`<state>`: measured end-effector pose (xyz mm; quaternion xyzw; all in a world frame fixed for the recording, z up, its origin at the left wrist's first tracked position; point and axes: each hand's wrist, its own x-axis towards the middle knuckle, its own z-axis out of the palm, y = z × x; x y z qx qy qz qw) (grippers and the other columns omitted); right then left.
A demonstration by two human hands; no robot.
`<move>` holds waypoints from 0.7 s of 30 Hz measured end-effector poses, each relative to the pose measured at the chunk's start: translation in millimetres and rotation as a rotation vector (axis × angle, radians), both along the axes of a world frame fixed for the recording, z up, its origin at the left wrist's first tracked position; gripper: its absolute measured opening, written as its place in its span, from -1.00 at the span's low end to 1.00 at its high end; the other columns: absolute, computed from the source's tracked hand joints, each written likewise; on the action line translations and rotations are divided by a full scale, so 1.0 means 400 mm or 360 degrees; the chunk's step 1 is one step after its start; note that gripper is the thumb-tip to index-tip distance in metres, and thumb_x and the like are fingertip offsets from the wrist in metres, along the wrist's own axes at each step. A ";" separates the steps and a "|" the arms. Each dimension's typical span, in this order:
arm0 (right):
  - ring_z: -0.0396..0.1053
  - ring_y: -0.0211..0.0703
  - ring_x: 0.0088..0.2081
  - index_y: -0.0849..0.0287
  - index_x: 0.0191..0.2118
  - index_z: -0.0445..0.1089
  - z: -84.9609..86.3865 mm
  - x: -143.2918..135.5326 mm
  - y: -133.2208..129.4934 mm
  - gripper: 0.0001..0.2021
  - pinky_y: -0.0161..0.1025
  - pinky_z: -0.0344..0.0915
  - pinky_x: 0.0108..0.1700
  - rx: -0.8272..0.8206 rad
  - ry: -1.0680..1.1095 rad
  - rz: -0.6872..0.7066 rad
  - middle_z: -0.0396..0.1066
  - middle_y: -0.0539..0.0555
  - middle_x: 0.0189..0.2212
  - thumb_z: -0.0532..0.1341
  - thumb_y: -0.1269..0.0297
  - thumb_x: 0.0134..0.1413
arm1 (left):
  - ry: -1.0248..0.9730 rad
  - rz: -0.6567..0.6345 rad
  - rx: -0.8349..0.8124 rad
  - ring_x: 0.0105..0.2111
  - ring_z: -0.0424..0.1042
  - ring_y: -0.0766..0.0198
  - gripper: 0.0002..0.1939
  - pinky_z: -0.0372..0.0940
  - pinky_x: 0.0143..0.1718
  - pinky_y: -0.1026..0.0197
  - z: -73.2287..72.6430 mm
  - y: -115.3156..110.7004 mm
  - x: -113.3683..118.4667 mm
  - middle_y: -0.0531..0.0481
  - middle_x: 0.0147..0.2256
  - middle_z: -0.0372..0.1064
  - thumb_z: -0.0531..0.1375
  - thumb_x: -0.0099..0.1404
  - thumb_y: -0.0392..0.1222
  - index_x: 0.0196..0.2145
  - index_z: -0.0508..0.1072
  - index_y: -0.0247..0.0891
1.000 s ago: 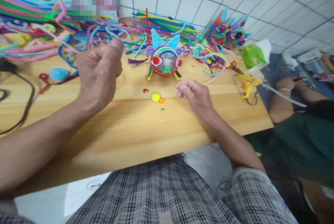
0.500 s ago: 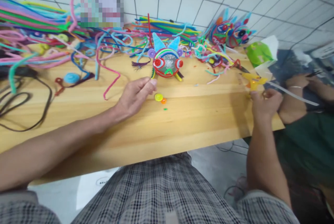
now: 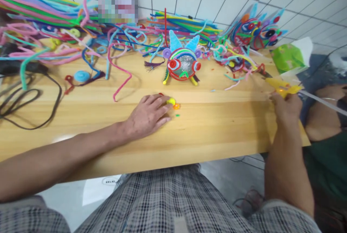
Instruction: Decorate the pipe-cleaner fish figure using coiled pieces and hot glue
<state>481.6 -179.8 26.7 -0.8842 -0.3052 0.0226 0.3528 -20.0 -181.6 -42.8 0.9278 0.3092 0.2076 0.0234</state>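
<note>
My left hand point(image 3: 148, 117) rests palm down on the wooden table, fingers apart, with its fingertips at a yellow button point(image 3: 171, 101). Close beside them lie an orange button point(image 3: 176, 106) and a small green piece point(image 3: 177, 115); a bit of red shows behind the fingers. At the right, my right hand point(image 3: 287, 108) is closed around a yellow glue gun point(image 3: 283, 87). Behind my left hand stands a decorated ball figure point(image 3: 184, 64) with blue horns, red-rimmed eyes and a green mouth.
Colourful pipe cleaners point(image 3: 48, 12) are heaped along the wall. Two similar figures point(image 3: 248, 32) stand at the back right, near a green and white packet point(image 3: 288, 57). A black cable point(image 3: 51, 117) loops at the left. Another person's arm point(image 3: 322, 111) is at the far right.
My left hand has come down from beside the figure's foot to the buttons, turning palm down and spreading its fingers. My right hand still holds the glue gun. The view has shifted slightly.
</note>
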 end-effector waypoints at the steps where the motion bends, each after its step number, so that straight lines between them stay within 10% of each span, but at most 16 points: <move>1: 0.29 -0.24 -0.48 0.12 -0.48 0.43 0.008 -0.026 -0.016 -0.81 -0.09 0.14 -0.32 0.0099 0.0124 0.0110 0.38 -0.03 -0.53 0.40 0.49 0.02 | 0.0006 -0.0002 -0.0006 0.25 0.41 -0.18 -0.56 0.36 0.18 -0.21 0.001 -0.002 -0.001 -0.31 0.27 0.47 0.14 0.60 -0.02 0.25 0.52 -0.31; 11: 0.56 -0.01 -0.23 0.05 -0.24 0.61 0.044 -0.407 -0.089 -0.73 -0.08 0.51 -0.15 -0.0215 0.0805 0.1644 0.68 0.11 -0.18 0.49 -0.01 0.10 | 0.0056 -0.0043 -0.0127 0.37 0.31 -0.27 -0.44 0.32 0.27 -0.29 -0.004 -0.021 -0.013 -0.33 0.41 0.31 0.21 0.55 0.06 0.34 0.45 -0.33; 21: 0.57 0.09 -0.16 0.05 -0.02 0.64 0.004 -0.447 -0.026 -0.59 0.01 0.52 -0.05 -0.0513 0.0268 0.2020 0.65 0.09 -0.24 0.29 -0.17 0.36 | 0.0062 -0.0020 -0.0121 0.34 0.32 -0.27 -0.38 0.32 0.27 -0.25 -0.002 -0.017 -0.008 -0.39 0.38 0.33 0.20 0.54 0.17 0.27 0.46 -0.43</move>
